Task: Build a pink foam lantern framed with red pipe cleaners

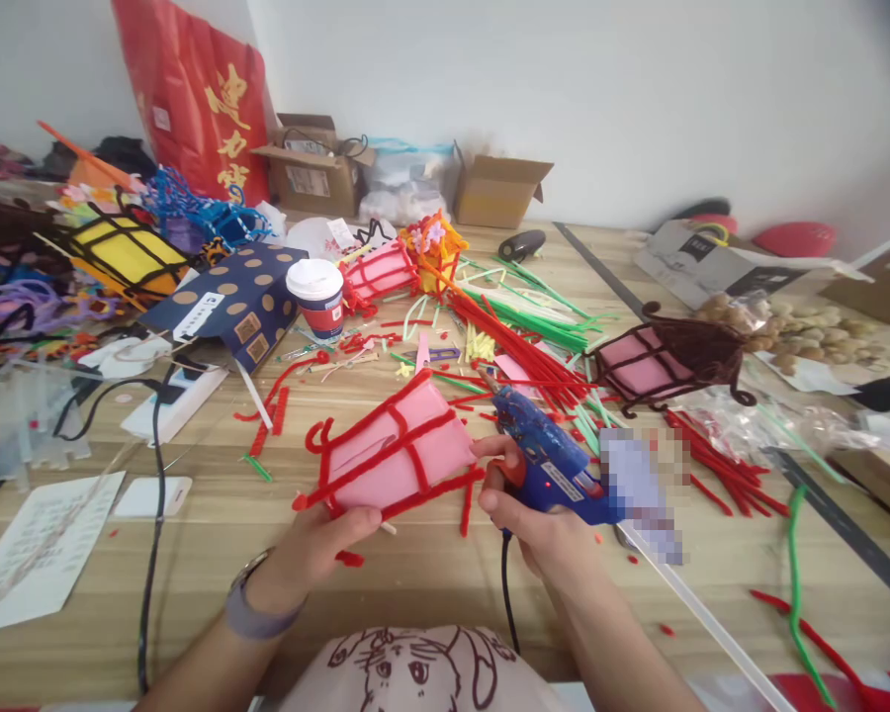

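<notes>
My left hand point(322, 554) grips the lower left end of a pink lantern point(371, 450) framed in red pipe cleaners, its thumb lying along the bottom edge. The lantern is tilted above the table. In my right hand point(534, 509) is a blue hot glue gun point(553, 455), my fingers wrapped round its handle. A small red light glows on its side, and a long clear glue stick point(701, 603) sticks out of its back. The nozzle points up and left, apart from the lantern. Red pipe cleaners point(523, 336) lie in a bundle behind the gun.
A lidded paper cup point(318, 302) stands beside a dotted navy box point(229, 292). A brown-framed lantern point(649, 361) lies at right, a yellow one point(130, 255) at left. A black cable point(155, 494) crosses the left side. Cardboard boxes point(496, 188) line the wall.
</notes>
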Action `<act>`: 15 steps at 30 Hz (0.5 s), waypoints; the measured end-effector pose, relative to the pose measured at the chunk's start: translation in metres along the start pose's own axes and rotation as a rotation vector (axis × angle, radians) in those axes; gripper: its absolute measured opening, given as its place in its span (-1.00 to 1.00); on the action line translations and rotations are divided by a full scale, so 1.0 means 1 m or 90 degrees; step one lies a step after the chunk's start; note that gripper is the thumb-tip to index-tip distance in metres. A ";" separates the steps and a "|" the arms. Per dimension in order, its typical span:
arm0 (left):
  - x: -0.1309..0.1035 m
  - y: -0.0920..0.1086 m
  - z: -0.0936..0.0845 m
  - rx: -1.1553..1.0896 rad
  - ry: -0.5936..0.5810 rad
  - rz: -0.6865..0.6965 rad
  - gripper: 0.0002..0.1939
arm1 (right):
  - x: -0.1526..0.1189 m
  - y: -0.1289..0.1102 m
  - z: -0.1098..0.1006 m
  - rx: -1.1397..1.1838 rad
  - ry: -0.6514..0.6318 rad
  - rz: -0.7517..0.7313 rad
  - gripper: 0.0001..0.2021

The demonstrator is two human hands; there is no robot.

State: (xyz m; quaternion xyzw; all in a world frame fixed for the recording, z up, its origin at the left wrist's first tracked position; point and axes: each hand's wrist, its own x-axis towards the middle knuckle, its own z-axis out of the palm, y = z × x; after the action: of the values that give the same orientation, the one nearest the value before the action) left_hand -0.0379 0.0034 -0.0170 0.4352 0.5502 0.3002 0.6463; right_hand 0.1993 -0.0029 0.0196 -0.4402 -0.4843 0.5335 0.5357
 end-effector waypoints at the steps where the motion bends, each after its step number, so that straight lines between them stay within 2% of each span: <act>1: 0.000 0.001 0.000 -0.004 -0.004 -0.001 -0.62 | 0.000 -0.001 0.000 -0.002 -0.002 -0.003 -0.74; 9: 0.000 -0.005 -0.002 0.000 -0.007 -0.018 -0.60 | 0.002 -0.007 0.005 -0.001 -0.008 0.009 -0.74; 15: -0.001 -0.005 -0.002 0.016 0.001 -0.014 -0.61 | 0.003 -0.004 0.006 0.006 0.026 -0.014 -0.70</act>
State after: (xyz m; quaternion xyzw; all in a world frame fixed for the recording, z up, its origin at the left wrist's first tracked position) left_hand -0.0405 0.0011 -0.0208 0.4372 0.5593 0.2863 0.6435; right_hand 0.1940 -0.0004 0.0244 -0.4431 -0.4753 0.5208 0.5536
